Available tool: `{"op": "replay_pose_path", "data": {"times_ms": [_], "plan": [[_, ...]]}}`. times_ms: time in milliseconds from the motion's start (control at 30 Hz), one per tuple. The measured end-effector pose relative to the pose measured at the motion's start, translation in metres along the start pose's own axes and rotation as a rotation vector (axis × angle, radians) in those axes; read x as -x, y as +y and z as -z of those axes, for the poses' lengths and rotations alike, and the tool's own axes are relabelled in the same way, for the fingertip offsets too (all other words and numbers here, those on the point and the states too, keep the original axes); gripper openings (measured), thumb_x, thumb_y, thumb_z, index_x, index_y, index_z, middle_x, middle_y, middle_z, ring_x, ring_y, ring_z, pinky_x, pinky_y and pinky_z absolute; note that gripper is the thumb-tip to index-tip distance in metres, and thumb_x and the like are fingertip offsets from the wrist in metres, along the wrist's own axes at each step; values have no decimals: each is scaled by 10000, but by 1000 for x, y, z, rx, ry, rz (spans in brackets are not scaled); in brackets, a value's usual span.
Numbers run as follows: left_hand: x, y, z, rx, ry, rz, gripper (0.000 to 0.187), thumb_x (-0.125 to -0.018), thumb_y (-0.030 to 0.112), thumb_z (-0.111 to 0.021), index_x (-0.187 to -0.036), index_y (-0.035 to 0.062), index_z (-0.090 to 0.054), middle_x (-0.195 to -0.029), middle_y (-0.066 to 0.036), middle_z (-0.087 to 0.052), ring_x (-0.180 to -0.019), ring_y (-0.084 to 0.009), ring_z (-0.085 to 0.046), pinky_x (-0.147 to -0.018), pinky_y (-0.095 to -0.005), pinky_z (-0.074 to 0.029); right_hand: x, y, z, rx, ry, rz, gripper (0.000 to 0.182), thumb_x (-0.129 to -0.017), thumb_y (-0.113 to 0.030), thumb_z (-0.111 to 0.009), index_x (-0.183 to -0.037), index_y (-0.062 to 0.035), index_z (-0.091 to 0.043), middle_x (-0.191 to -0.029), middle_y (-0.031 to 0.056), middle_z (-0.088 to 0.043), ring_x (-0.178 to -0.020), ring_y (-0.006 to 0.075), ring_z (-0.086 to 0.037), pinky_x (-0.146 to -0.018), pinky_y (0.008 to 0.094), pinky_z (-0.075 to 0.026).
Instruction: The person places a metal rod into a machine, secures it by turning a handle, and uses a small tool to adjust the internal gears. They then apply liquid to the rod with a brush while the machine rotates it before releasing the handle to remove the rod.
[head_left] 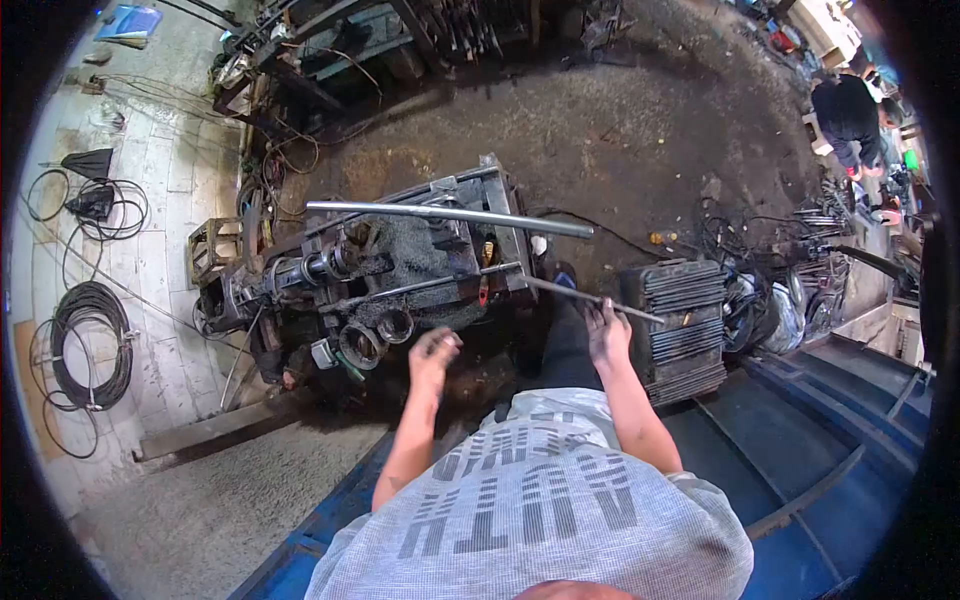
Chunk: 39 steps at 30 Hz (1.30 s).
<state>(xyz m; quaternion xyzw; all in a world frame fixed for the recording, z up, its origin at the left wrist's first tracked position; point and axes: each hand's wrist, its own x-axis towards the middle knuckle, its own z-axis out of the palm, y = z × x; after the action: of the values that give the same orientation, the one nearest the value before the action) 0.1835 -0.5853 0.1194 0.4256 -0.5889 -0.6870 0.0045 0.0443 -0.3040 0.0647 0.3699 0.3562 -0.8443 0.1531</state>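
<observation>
My right hand (607, 330) is closed round a thin metal rod (570, 291), which runs up and left toward the corner of the machine. My left hand (436, 348) hovers near the machine's lower edge, right of two metal rings (360, 344); its fingers are curled and blurred, and I cannot make out anything in them. A long shiny bar (450, 213) lies across the top of the machine (405, 235), whose bed is covered with grey metal shavings. A red-handled tool (484, 290) rests at the machine's right side.
Right of my right hand is a stack of metal rods (685, 325). Blue metal plates (790, 440) lie at the lower right. Coiled black cable (90, 345) hangs at the left wall. Another person (848, 115) bends over at the far upper right.
</observation>
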Motion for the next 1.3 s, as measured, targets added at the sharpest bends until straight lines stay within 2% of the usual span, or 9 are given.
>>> {"op": "replay_pose_path", "data": {"times_ms": [167, 300, 367, 400, 500, 667, 1033, 1133, 1300], "plan": [[-76, 99, -13, -128, 303, -241, 222, -895, 119, -614, -1072, -14, -624, -915, -70, -653, -799, -135, -596, -747, -251, -477, -88, 3, -67, 74, -77, -9, 252, -938, -175, -578, -1078, -1, -460, -1082, 114, -544, -1026, 261, -578, -927, 420, -478], [-109, 138, -24, -26, 432, -263, 283, -906, 157, -624, -1113, -34, -590, -956, -93, -650, -875, -183, -630, -825, -294, -499, -135, 7, -105, 122, -142, -91, 180, -940, -146, -571, -1037, -6, -515, -1021, 86, -542, -936, 222, -583, -866, 378, -512], [-111, 154, -36, 86, 527, -167, 267, -907, 144, -622, -1108, -30, -591, -975, -98, -646, -877, -188, -630, -824, -291, -500, -149, 9, -119, 140, -142, -117, 190, -942, -140, -566, -1056, 3, -517, -1004, 86, -542, -921, 214, -582, -856, 370, -518], [-112, 155, -37, 56, 506, -190, 353, -894, 221, -651, -1132, -28, -573, -1035, -111, -644, -918, -204, -637, -795, -315, -500, -155, 11, -124, 156, -151, -139, 200, -942, -142, -566, -1064, 7, -515, -1005, 87, -543, -921, 213, -583, -860, 371, -518], [-111, 157, -48, -22, 544, -233, 279, -903, 153, -636, -1096, -44, -594, -1012, -80, -629, -902, -160, -610, -816, -276, -492, -164, 23, -130, 174, -160, -192, 220, -943, -150, -567, -1076, 16, -513, -998, 89, -548, -922, 210, -583, -866, 371, -516], [-110, 172, -64, -152, 592, -175, 327, -870, 181, -691, -1096, -40, -603, -912, -30, -629, -801, -97, -563, -714, -218, -437, -163, 32, -135, 182, -187, -227, 214, -941, -144, -570, -1075, 13, -518, -995, 90, -565, -911, 188, -590, -847, 352, -525], [-109, 168, -58, -162, 595, -173, 339, -871, 201, -691, -1087, -45, -603, -966, -42, -623, -843, -110, -572, -790, -233, -450, -155, 37, -140, 162, -207, -262, 201, -941, -117, -560, -1091, 11, -517, -1013, 88, -575, -926, 181, -596, -871, 348, -525], [-108, 171, -63, -170, 659, -84, 344, -873, 193, -689, -1097, -52, -599, -972, -44, -623, -858, -109, -569, -802, -232, -446, -157, 39, -139, 149, -236, -284, 204, -941, -113, -560, -1099, 8, -516, -1025, 90, -575, -936, 188, -599, -878, 351, -525], [-110, 159, -55, -56, 585, -169, 340, -872, 184, -690, -1092, -57, -597, -966, -38, -619, -854, -100, -560, -792, -228, -441, -155, 36, -142, 137, -277, -324, 209, -941, -113, -557, -1107, 5, -511, -1050, 100, -580, -970, 201, -603, -888, 357, -523]]}}
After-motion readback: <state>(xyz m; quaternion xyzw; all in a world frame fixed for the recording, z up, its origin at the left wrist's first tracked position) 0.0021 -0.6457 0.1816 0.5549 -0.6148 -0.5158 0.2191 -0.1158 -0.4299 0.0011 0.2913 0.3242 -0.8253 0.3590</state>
